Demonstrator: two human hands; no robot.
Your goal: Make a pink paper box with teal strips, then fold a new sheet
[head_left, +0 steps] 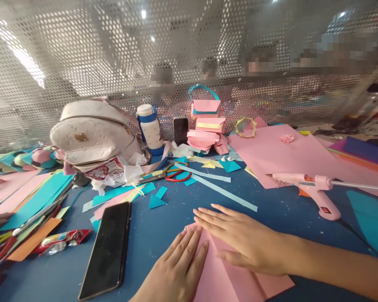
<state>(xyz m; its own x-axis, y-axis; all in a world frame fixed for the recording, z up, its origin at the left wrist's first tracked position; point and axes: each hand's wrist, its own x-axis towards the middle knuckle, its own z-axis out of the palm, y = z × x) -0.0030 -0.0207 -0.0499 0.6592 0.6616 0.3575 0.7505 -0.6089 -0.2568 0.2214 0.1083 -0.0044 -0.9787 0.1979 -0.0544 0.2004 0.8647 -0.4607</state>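
Note:
A pink sheet of paper [214, 272] with crease lines lies on the blue table at the lower middle, its pointed corner facing away from me. My left hand [178, 264] rests flat on its left side, fingers extended toward that corner. Across the upper right part lies my right hand [239, 239], palm down, with its fingers stretched out to the left past the corner. Neither hand grips anything. The paper's lower end runs out of view, and parts of it are hidden beneath both hands.
A black phone [108, 251] lies left of my hands. Scissors [166, 172] and paper scraps are beyond them. A pink glue gun [318, 188] stands right. Farther back are a backpack [94, 130], a bottle [150, 130] and folded pink paper boxes [206, 126].

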